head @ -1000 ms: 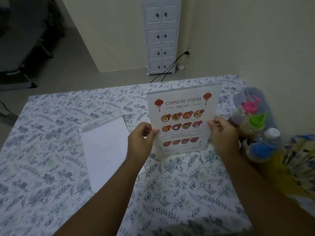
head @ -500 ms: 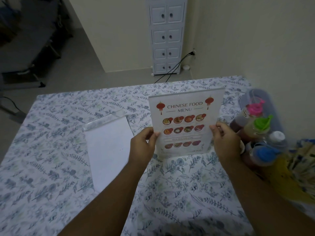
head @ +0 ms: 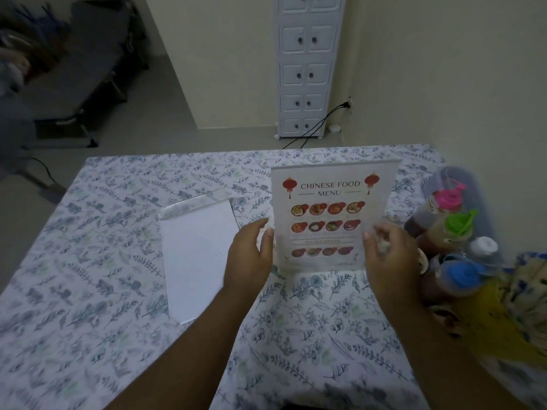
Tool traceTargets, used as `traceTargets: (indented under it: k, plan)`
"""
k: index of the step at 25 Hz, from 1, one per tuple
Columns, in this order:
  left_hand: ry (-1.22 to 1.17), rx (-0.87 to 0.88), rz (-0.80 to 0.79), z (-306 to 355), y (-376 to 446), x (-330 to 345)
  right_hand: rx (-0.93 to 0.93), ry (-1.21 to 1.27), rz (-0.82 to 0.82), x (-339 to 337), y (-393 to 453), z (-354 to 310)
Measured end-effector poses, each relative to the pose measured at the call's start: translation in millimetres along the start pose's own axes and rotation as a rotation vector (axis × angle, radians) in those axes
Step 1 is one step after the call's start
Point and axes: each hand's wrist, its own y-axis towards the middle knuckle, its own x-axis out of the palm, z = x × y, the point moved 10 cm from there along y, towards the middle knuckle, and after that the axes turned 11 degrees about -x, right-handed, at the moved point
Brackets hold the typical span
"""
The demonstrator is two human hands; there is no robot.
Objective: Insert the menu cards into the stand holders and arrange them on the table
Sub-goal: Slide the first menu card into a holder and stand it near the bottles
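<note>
On stand (head: pixel 331 214), pinching: left hand (head: pixel 251 255), right hand (head: pixel 387 255)

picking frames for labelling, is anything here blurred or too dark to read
Head view: dim, flat light with no hard shadows, yet the title on the menu card reads clearly; head view: the right hand is motion-smeared at its fingers, the left hand sharper; head view: the bottles at the right edge look soft.

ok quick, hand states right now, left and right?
left hand: pinches the left edge of the upright menu stand.
right hand: at the stand's right edge, but motion-blurred; cannot tell whether it grips.
</note>
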Motion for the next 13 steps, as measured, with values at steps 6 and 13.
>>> traceTargets:
  k: [6,13]
  plan:
    - [0.243,-0.097,0.062,-73,-38,-52,-0.419,-0.023,-0.460,96,-69,-103]
    - [0.516,-0.322,0.021,-182,-31,-112,-0.439,-0.264,-0.905,224,-109,-142]
